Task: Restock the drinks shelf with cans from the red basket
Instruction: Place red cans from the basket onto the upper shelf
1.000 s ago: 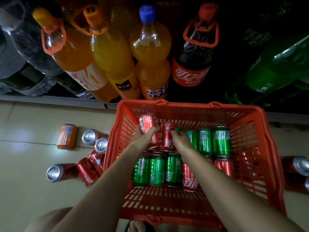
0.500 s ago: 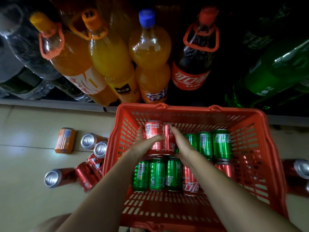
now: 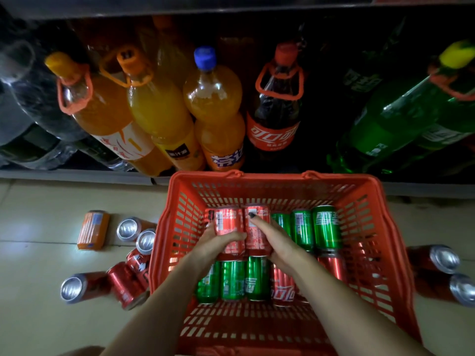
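While both hands work inside the red basket (image 3: 365,227), the head view shows each grip curled round one red can: the left hand (image 3: 218,242) holds the left red can (image 3: 228,227), the right hand (image 3: 280,242) the right red can (image 3: 258,229), the two cans touching side by side. Their long axes run from six toward twelve o'clock, straight at the drinks shelf (image 3: 77,173), which lies at twelve o'clock beyond the basket rim. Both hands look equally near it. Green cans (image 3: 326,227) lie at three and six o'clock of the held pair. The cola bottle (image 3: 275,116) bears white Chinese Coca-Cola lettering; the cans' small print is unreadable. Loose cans (image 3: 128,283) lie on the floor at nine o'clock.
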Available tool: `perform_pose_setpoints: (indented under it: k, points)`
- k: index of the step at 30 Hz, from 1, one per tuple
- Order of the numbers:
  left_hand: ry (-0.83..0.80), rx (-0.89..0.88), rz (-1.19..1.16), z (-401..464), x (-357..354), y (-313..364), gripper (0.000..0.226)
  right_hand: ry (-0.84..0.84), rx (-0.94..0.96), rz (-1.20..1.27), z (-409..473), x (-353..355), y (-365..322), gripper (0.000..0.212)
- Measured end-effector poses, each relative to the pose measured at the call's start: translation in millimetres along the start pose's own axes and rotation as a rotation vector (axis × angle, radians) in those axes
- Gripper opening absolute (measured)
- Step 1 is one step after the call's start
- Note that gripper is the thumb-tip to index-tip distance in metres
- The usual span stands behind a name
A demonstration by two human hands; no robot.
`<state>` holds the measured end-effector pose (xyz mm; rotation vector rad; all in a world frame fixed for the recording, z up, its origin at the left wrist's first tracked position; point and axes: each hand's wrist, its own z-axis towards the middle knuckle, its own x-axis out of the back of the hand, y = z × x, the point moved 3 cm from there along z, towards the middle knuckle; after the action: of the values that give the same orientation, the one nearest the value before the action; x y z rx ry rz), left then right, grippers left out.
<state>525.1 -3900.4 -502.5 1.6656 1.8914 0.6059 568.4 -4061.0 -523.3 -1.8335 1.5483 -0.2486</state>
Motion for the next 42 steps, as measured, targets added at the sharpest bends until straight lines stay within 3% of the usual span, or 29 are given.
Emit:
perform_pose_setpoints:
  k: [7, 11, 14, 27, 30, 33, 42]
  points:
    - [-0.010, -0.120, 0.069, -13.0, -14.7, 15.7, 0.080, -0.001, 0.067, 0.063, -19.7, 6.2, -3.1, 0.075]
    - [0.010, -0.239, 0.082, -47.6, -27.5, 49.5, 0.070, 0.026, 0.171, 0.060, -56.8, 1.4, -36.0, 0.060]
    - [0.018, -0.356, 0.098, -97.1, -37.0, 94.9, 0.070, 0.046, 0.271, 0.051, -108.2, -17.3, -82.6, 0.067]
    - [0.048, -0.778, 0.180, -471.8, -102.8, 445.2, 0.088, -0.042, 0.674, 0.089, -470.0, -148.0, -417.1, 0.066]
    - [0.064, -0.892, 0.193, -573.3, -128.1, 535.6, 0.084, -0.080, 0.777, 0.070, -568.8, -179.2, -502.4, 0.075]
    - [0.056, -1.015, 0.219, -666.6, -149.4, 615.1, 0.080, -0.109, 0.895, 0.036, -661.3, -206.2, -580.7, 0.069]
    - [0.040, -1.327, 0.235, -849.4, -199.0, 783.1, 0.076, -0.164, 1.174, -0.097, -856.2, -255.7, -750.7, 0.065]
